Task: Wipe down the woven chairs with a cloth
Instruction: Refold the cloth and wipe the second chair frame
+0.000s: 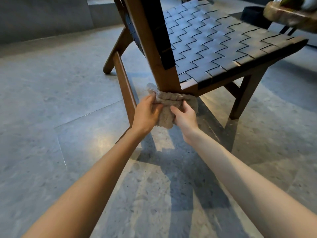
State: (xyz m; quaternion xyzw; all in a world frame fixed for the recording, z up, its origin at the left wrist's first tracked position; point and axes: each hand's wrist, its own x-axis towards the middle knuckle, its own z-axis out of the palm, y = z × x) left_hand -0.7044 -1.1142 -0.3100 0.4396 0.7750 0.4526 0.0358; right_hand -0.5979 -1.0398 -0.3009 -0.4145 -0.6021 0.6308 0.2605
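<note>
The floor [51,103] is grey speckled stone laid in large tiles, with light patches and the chair's shadow across it. A plain grey wall [42,14] runs along the far left.

I count one woven chair [214,42], one cloth [169,102] and two bare hands. The chair has a brown wooden frame and a seat of dark straps woven in a basket pattern. Its backrest post [154,57] slopes down to the near corner of the seat.

The beige, nubbly cloth is bunched against the foot of that post, right at the seat's near corner, and a flap of it hangs down between the hands. The left hand [146,114] grips the cloth's left end, fingers curled over it. The right hand [184,117] pinches the right part between thumb and fingers.

At the far right, beyond the seat's far edge, sits a blurred wooden slab [288,16]. What lies on it is too smeared to name. Just beside it stands a dark round thing [253,16], and I cannot tell whether it holds anything.
</note>
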